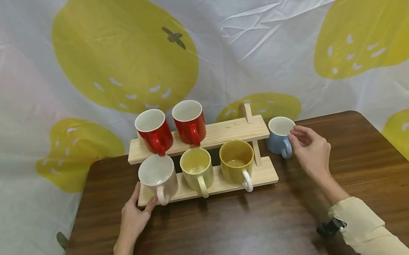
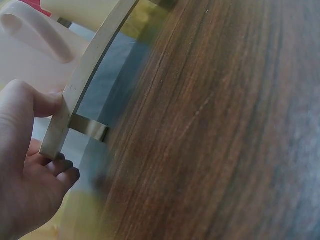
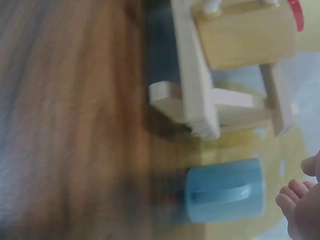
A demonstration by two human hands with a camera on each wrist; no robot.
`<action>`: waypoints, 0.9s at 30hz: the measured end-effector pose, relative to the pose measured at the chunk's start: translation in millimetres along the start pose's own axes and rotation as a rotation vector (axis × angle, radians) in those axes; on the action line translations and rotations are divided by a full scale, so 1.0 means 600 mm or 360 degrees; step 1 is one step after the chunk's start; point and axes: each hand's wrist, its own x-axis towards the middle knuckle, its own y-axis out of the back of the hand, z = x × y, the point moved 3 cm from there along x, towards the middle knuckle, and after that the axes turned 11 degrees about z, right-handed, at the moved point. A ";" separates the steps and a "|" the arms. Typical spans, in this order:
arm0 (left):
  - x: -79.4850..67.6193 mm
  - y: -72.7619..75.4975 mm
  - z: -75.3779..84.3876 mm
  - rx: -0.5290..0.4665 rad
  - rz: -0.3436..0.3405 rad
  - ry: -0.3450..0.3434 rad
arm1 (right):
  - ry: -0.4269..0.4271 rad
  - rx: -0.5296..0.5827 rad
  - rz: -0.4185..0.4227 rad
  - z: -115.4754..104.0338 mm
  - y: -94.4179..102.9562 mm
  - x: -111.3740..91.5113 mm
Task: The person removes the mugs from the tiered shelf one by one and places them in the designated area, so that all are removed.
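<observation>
Blue mug, one: stood just beside the right hand, loosely curved and empty; judged stiff, slick, breakable, handle the safest hold; left hand gripped the rack.

And the left hand grips, left thumb pressing, left fingers curled opposite it! Over to the right hand: right fingers loosely bent, right thumb just beside them. Back from the fingers, left wrist and right wrist, both stretched forward out of beige sleeves.
</observation>
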 end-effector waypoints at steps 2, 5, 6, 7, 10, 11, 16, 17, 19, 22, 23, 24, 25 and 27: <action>0.000 0.000 0.001 -0.0001 -0.0004 0.0003 | 0.0001 0.0030 -0.0014 -0.014 -0.001 0.003; 0.000 0.000 0.002 -0.0002 -0.0003 -0.0001 | 0.0015 0.0076 -0.0046 -0.036 -0.004 0.006; 0.000 0.000 0.002 -0.0005 0.0001 -0.0005 | 0.0025 0.0084 -0.0060 -0.044 -0.006 0.006; 0.000 0.000 0.003 -0.0008 0.0007 -0.0010 | 0.0032 0.0093 -0.0075 -0.051 -0.008 0.007; -0.001 0.001 0.004 -0.0023 0.0032 -0.0023 | 0.0057 0.0103 -0.0131 -0.073 -0.014 0.006; -0.001 0.001 0.005 -0.0027 0.0039 -0.0028 | 0.0060 0.0111 -0.0152 -0.081 -0.016 0.006; -0.002 0.001 0.004 -0.0045 0.0036 -0.0026 | 0.0049 0.0161 -0.0246 -0.112 -0.027 0.002; -0.002 0.001 0.003 -0.0047 0.0028 -0.0024 | 0.0045 0.0169 -0.0261 -0.117 -0.029 0.001; -0.002 0.000 0.002 -0.0056 0.0023 -0.0018 | 0.0050 0.0184 -0.0296 -0.124 -0.034 -0.001; -0.002 0.000 0.000 -0.0062 0.0027 -0.0019 | 0.0078 0.0195 -0.0354 -0.135 -0.041 -0.002; -0.002 0.000 0.000 -0.0063 0.0031 -0.0019 | 0.0089 0.0199 -0.0374 -0.138 -0.043 -0.003; -0.002 0.000 -0.001 -0.0066 0.0033 -0.0018 | 0.0100 0.0202 -0.0392 -0.141 -0.046 -0.003; -0.002 -0.001 -0.001 -0.0066 0.0032 -0.0015 | 0.0109 0.0203 -0.0404 -0.145 -0.048 -0.004; -0.002 -0.002 -0.002 -0.0069 0.0022 -0.0012 | 0.0121 0.0208 -0.0421 -0.151 -0.052 -0.005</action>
